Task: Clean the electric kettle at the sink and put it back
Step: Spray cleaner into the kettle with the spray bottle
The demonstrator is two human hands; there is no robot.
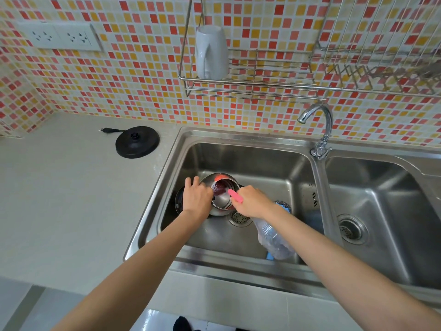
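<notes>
Left hand grips the steel kettle on its side, fingers wrapped over the body, holding it tilted with the open mouth facing up toward the camera. Right hand is closed around a pink handle, brush or scrubber, can't tell which; its tip pokes into the kettle mouth. Kettle sits low in the left basin of the sink, dark underside toward the left wall, just above the round drain strainer. Clear plastic bottle lies in the same basin under the right forearm, blue cap end toward the front rim. Faucet stands on the divider between the two basins, spout turned left. Black kettle base rests on the grey counter left of the sink, its plug lying loose beside it, wall sockets above. White mug stands upside down in the wire rack on the tiled wall.
</notes>
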